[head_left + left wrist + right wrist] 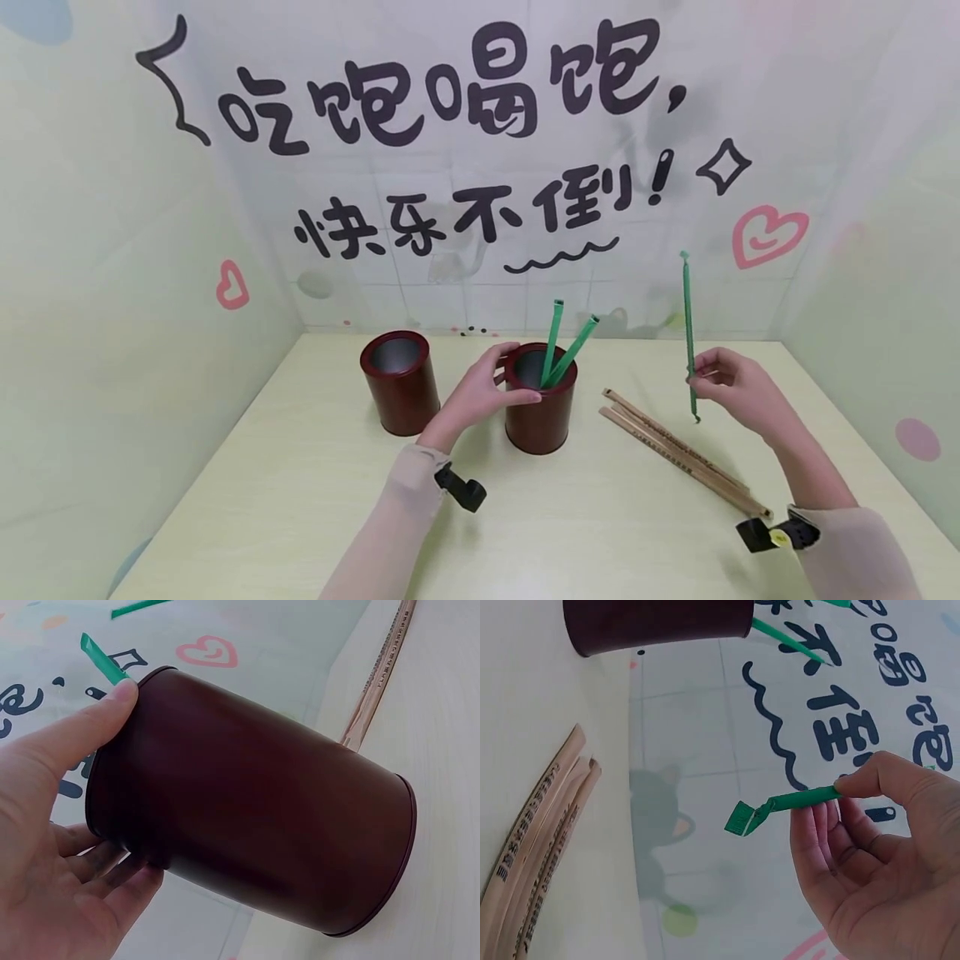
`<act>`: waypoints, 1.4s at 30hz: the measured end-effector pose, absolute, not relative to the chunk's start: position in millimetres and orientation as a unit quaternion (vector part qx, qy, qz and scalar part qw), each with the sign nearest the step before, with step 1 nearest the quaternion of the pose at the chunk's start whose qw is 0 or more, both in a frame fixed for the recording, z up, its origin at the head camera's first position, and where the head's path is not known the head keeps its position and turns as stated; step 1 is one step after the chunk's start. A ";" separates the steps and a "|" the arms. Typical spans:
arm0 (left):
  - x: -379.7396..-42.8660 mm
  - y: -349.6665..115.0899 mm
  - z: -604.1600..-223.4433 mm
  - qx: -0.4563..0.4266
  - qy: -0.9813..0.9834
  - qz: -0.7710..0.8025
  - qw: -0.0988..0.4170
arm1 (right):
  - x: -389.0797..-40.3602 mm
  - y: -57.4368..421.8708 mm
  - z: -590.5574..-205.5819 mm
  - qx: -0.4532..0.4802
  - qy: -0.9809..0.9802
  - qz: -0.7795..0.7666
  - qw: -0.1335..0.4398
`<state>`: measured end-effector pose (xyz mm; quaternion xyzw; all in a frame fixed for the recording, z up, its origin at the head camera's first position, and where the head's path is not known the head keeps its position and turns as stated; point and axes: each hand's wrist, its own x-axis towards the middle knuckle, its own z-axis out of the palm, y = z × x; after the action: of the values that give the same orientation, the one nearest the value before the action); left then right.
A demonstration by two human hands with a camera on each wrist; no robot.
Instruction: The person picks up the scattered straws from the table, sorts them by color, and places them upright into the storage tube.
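Observation:
In the head view my left hand [474,398] grips a dark red cylindrical holder [537,427] near its rim, thumb on the near side and fingers round the far side. The holder stands upright, and two green wrapped straws [552,337] lean out of it to the right. Off to the right, my right hand [738,390] pinches another green wrapped straw [687,321], nearly vertical and raised above the table. The right wrist view shows the twisted end of this straw [802,799] poking out past the thumb and fingertips. The left wrist view shows the holder's side [255,802].
A second dark red holder [405,400] stands upright to the left, its visible inside dark. Several paper-wrapped chopsticks [675,450] lie in a slanted bundle between the right hand and the gripped holder. A printed backdrop [480,300] rises behind the pale table [525,533].

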<state>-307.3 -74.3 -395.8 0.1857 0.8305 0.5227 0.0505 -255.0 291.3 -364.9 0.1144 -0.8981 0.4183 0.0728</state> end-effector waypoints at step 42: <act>-307.5 -71.2 -395.3 0.191 0.827 0.527 0.046 | -282.0 150.3 -348.1 0.152 -0.768 0.600 0.164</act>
<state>-307.5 -71.2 -395.3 0.1910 0.8268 0.5271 0.0461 -282.0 150.3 -348.1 0.1515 -0.7683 0.5998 0.1644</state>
